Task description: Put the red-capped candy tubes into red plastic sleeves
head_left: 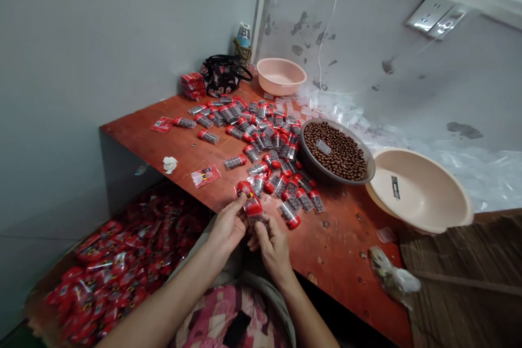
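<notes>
Just off the table's front edge, my left hand (229, 224) is closed on a small red printed packet (245, 189). My right hand (271, 243) pinches the lower end of a clear container with a red cap (253, 207), its cap against the packet. Dark contents show through the container wall; my fingers hide part of it. Beyond my hands lies a heap of similar red-capped containers (267, 138) filled with dark balls. A flat red printed packet (205, 175) rests on the table to the left of them.
A grey basin of brown balls (338, 152) stands on the red table (326, 250), beside a large pale basin (424, 190). A smaller pink basin (281, 77) and a floral bag (221, 75) are at the back. Red filled packets (118, 266) pile up at lower left.
</notes>
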### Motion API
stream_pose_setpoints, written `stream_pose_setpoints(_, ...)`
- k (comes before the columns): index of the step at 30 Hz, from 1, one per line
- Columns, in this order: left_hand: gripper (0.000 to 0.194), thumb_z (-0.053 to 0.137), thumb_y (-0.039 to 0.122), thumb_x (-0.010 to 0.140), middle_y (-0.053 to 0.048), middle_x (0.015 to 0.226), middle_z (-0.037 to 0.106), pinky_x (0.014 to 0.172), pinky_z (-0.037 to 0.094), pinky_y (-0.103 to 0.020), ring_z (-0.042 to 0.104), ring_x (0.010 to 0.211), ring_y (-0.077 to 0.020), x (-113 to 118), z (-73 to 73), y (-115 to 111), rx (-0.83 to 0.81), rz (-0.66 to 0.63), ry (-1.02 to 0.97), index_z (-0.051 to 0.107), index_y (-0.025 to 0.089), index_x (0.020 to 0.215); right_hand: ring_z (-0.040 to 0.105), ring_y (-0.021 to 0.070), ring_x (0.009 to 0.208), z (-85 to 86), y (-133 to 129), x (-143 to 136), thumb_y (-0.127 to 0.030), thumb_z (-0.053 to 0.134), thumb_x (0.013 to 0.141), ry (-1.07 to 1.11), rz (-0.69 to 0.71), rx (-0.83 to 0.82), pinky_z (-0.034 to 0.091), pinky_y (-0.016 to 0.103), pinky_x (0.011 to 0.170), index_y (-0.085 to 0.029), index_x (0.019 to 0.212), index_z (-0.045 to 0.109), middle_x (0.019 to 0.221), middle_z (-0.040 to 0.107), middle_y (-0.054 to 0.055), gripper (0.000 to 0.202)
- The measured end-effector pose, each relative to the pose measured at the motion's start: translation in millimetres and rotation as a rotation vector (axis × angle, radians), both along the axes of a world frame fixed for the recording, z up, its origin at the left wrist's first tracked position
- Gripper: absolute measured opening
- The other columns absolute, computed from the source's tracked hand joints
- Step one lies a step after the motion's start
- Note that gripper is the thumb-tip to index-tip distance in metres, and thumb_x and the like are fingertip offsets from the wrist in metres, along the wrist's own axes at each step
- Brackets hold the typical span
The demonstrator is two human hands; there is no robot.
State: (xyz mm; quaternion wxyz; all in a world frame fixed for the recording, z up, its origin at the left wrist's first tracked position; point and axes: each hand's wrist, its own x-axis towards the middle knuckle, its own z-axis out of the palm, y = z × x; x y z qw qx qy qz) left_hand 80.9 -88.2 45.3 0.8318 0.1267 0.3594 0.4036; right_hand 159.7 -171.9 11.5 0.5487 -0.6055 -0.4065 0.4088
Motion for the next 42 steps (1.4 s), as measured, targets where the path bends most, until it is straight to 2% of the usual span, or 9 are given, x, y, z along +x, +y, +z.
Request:
stream_pose_setpoints(4,0.014,0.064,0.024,0.069,-0.004,0.061,0.062,0.048,0.046,-0.024,0.056,0.050,-0.0128,-2,0.4,3,0.146,-0.100,0.041,0.058,0.011,0.068,0.055,0.0100,0.046,0.2,2,1,-0.038,0.043,0.084,0.090,-0.016,0.011,0.047,0.020,0.042,-0.018,0.097,0.050,0.063,0.057,-0.001,0.025)
stream_pose_setpoints(8,0.015,0.068,0.021,0.065,-0.004,0.068,0.064,0.055,0.046,-0.022,0.057,0.057,-0.0116,-5,-1.9,4,0.259,-0.129,0.111,0.061,0.010,0.071,0.056,0.0106,0.048,0.2,3,3,-0.036,0.043,0.085,0.026,-0.070,0.011,0.048,0.021,0.045,-0.018,0.100,0.050,0.063,0.057,-0.001,0.025)
stream_pose_setpoints(14,0.016,0.068,0.025,0.063,-0.002,0.059,0.062,0.049,0.042,-0.021,0.055,0.050,-0.0103,-9,-8.3,6,0.286,-0.214,0.216,0.063,0.010,0.066,0.055,0.0112,0.050,-2.4,5,3,-0.034,0.047,0.083,-0.067,-0.111,0.032,0.047,0.022,0.046,-0.019,0.100,0.052,0.066,0.058,0.000,0.024)
stream_pose_setpoints(20,0.020,0.064,0.029,0.067,-0.004,0.051,0.059,0.044,0.041,-0.024,0.054,0.045,-0.0135,-14,-9.9,11,0.338,-0.375,0.253,0.061,0.010,0.062,0.054,0.0088,0.044,-0.9,10,7,-0.038,0.042,0.085,0.297,0.066,0.017,0.045,0.020,0.041,-0.017,0.094,0.049,0.066,0.058,-0.001,0.024)
stream_pose_setpoints(22,0.020,0.065,0.029,0.067,-0.005,0.051,0.060,0.044,0.041,-0.024,0.054,0.043,-0.0136,-14,-10.1,11,0.343,-0.377,0.285,0.061,0.010,0.062,0.054,0.0085,0.043,-1.0,11,7,-0.037,0.043,0.085,0.294,0.048,0.019,0.045,0.019,0.041,-0.017,0.094,0.049,0.064,0.057,-0.001,0.023)
stream_pose_setpoints(28,0.018,0.068,0.027,0.063,-0.006,0.060,0.063,0.046,0.043,-0.024,0.057,0.050,-0.0143,-10,-9.6,12,0.283,-0.292,0.248,0.062,0.010,0.065,0.053,0.0109,0.047,-3.5,11,5,-0.036,0.046,0.083,0.010,-0.066,0.041,0.045,0.022,0.043,-0.019,0.098,0.053,0.063,0.057,0.000,0.023)
stream_pose_setpoints(34,0.022,0.063,0.029,0.068,-0.008,0.051,0.060,0.044,0.042,-0.026,0.054,0.042,-0.0146,-17,-6.8,17,0.398,-0.455,0.288,0.062,0.008,0.061,0.052,0.0088,0.040,-2.4,15,9,-0.040,0.041,0.084,0.345,0.132,0.007,0.042,0.019,0.037,-0.018,0.087,0.050,0.058,0.056,-0.003,0.024)
stream_pose_setpoints(39,0.019,0.064,0.028,0.067,-0.006,0.053,0.061,0.041,0.042,-0.027,0.054,0.041,-0.0157,-13,-5.9,13,0.362,-0.417,0.314,0.062,0.009,0.065,0.051,0.0091,0.044,0.3,15,5,-0.036,0.049,0.082,0.135,-0.073,0.038,0.042,0.019,0.041,-0.019,0.094,0.053,0.056,0.054,-0.004,0.021)
stream_pose_setpoints(42,0.020,0.064,0.029,0.067,-0.004,0.049,0.058,0.039,0.039,-0.025,0.052,0.039,-0.0142,-10,-6.3,9,0.362,-0.378,0.326,0.061,0.010,0.062,0.050,0.0084,0.042,-0.5,17,4,-0.036,0.048,0.082,0.225,-0.055,0.033,0.041,0.018,0.039,-0.019,0.092,0.052,0.057,0.055,-0.003,0.021)
